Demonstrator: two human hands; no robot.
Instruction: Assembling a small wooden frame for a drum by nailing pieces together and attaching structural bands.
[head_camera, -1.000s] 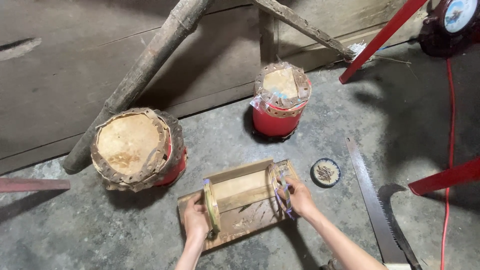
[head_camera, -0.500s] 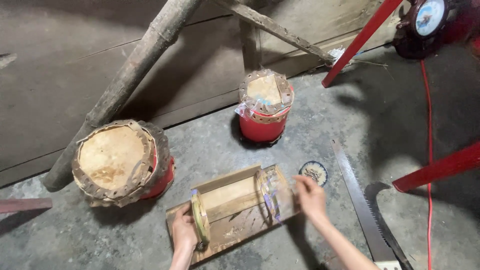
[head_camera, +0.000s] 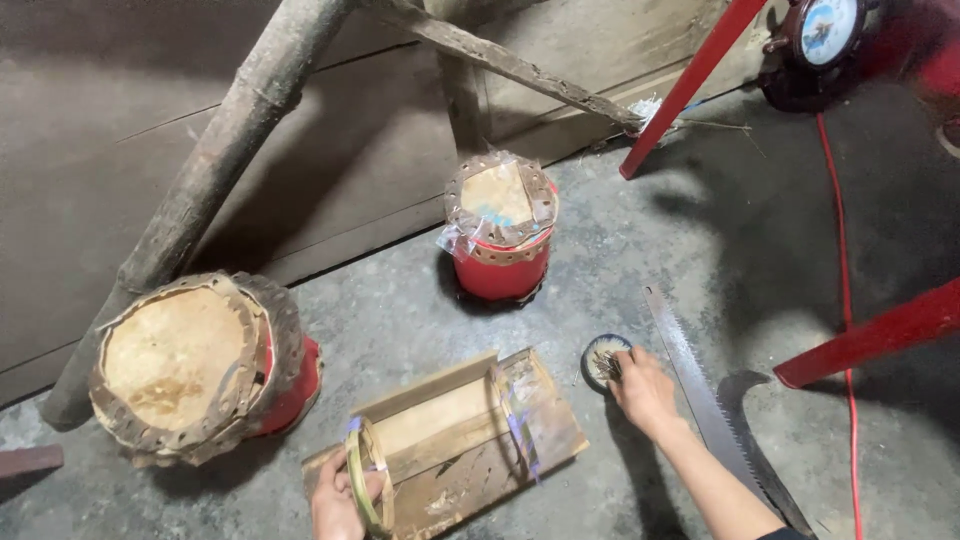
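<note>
Wooden box (head_camera: 450, 440) lies on the concrete floor (head_camera: 400, 310), bare floor ahead | two red drums: large (head_camera: 195, 365) left, small (head_camera: 500, 225) beyond | two saws (head_camera: 715, 410) right | our left hand (head_camera: 335, 500) grips the box's bamboo band (head_camera: 362, 480) | our right hand (head_camera: 645, 385) pinches into one small round tin (head_camera: 603, 358).

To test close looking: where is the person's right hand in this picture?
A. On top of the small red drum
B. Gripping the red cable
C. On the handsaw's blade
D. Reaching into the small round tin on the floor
D: the right hand has its fingertips in the small round tin, beside the handsaw, while the left hand grips the bamboo hoop on the wooden box.
</note>
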